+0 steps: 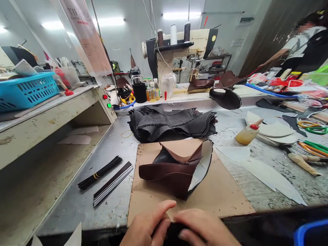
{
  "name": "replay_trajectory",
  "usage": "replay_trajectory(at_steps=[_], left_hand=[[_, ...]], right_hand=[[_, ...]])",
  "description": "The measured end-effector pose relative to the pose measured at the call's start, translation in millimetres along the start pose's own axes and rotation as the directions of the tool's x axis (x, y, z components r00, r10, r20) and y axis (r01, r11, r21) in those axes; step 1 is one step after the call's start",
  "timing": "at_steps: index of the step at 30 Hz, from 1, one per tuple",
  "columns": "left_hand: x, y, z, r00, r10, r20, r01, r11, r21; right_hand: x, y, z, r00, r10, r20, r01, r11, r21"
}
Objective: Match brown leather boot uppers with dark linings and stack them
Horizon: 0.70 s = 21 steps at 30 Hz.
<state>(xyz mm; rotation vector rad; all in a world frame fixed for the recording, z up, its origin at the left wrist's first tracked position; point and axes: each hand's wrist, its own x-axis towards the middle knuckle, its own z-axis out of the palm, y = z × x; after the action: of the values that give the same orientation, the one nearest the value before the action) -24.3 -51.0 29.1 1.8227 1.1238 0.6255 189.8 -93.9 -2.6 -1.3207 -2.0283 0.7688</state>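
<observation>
At the bottom edge, my left hand [147, 224] and my right hand [205, 225] are close together with curled fingers. What they hold, if anything, is hidden against the dark area below. Just beyond them a brown leather shoe upper [166, 174] lies on its side on a tan cardboard sheet [225, 191], its pale lining showing at the right. Behind it sits a stack of dark grey shoe pieces [171, 123]. To the left lie a banded bundle of thin black strips [101, 172] and some brown strips with white lines [112, 184].
A glue bottle with a red cap [247, 134] stands right, near white pattern pieces [263, 172] and a tool with a wrapped handle [303, 162]. A sewing machine [179, 51] rises at the back. A shelf unit [51, 119] with a blue basket [28, 90] borders the left. Another person stands far right.
</observation>
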Motion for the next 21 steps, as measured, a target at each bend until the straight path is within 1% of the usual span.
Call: replay_trajectory(at_steps=[1,2,3,4,5,6,7,8,9,10,11,12,13,14,15,16,18,21], left_hand=[[2.8,-1.9,-2.3,0.999,-0.008,-0.039,0.008,1.000,-0.017],[6.4,-5.5,-7.3,0.992,-0.043,-0.122,0.039,0.999,-0.029],[11.3,-10.7,-13.8,0.966,-0.097,-0.240,0.089,0.995,-0.044],[17.8,-17.1,-20.9,0.916,-0.152,-0.370,0.137,0.988,-0.068],[25.9,-24.4,-27.3,0.851,-0.201,-0.486,0.173,0.980,-0.102],[35.3,-32.1,-32.1,0.794,-0.243,-0.557,0.193,0.970,-0.149],[45.0,-39.7,-34.9,0.772,-0.279,-0.571,0.196,0.959,-0.203],[54.4,-46.6,-35.7,0.784,-0.306,-0.539,0.190,0.947,-0.260],[62.5,-52.7,-34.6,0.816,-0.324,-0.479,0.183,0.931,-0.316],[68.7,-57.7,-32.2,0.846,-0.332,-0.418,0.180,0.915,-0.362],[72.6,-61.6,-29.2,0.864,-0.334,-0.377,0.177,0.902,-0.393],[74.3,-64.7,-26.1,0.871,-0.329,-0.365,0.168,0.897,-0.409],[74.0,-67.0,-23.1,0.869,-0.326,-0.371,0.157,0.894,-0.419],[72.3,-68.9,-20.6,0.867,-0.328,-0.376,0.149,0.889,-0.433],[69.7,-70.4,-18.4,0.866,-0.331,-0.375,0.145,0.883,-0.446],[66.6,-71.7,-16.5,0.866,-0.335,-0.371,0.146,0.880,-0.453],[60.8,-73.7,-13.0,0.859,-0.346,-0.377,0.159,0.881,-0.446],[55.3,-75.9,-8.1,0.835,-0.365,-0.411,0.179,0.888,-0.424]], right_hand=[[21.4,-12.9,2.1,0.998,-0.062,0.005,0.062,0.998,-0.005],[40.9,-23.2,1.1,0.995,-0.097,-0.021,0.097,0.995,0.004],[59.1,-31.3,-3.2,0.992,-0.103,-0.068,0.105,0.994,0.022],[77.0,-37.8,-10.0,0.986,-0.091,-0.137,0.099,0.994,0.051],[95.6,-43.0,-18.0,0.971,-0.068,-0.229,0.092,0.991,0.093],[115.4,-46.9,-25.5,0.949,-0.055,-0.309,0.101,0.986,0.134],[136.1,-49.5,-30.9,0.921,-0.047,-0.386,0.118,0.979,0.163],[157.0,-50.6,-33.3,0.899,-0.046,-0.435,0.139,0.973,0.184],[176.9,-50.0,-32.1,0.904,-0.058,-0.423,0.139,0.977,0.164],[194.4,-47.6,-27.9,0.936,-0.064,-0.345,0.108,0.988,0.108],[208.2,-43.6,-21.5,0.972,-0.068,-0.225,0.078,0.996,0.037],[217.6,-38.3,-14.0,0.995,-0.059,-0.078,0.056,0.998,-0.042],[222.4,-32.0,-6.8,0.997,-0.043,0.067,0.051,0.992,-0.113],[223.2,-25.4,-0.6,0.981,-0.031,0.189,0.062,0.985,-0.160],[220.7,-18.9,3.7,0.960,-0.028,0.280,0.082,0.979,-0.185],[216.4,-13.1,6.1,0.940,-0.028,0.340,0.101,0.975,-0.198],[206.5,-5.0,6.0,0.903,-0.020,0.430,0.133,0.963,-0.233],[198.9,-2.9,0.7,0.869,0.004,0.494,0.164,0.941,-0.295]])
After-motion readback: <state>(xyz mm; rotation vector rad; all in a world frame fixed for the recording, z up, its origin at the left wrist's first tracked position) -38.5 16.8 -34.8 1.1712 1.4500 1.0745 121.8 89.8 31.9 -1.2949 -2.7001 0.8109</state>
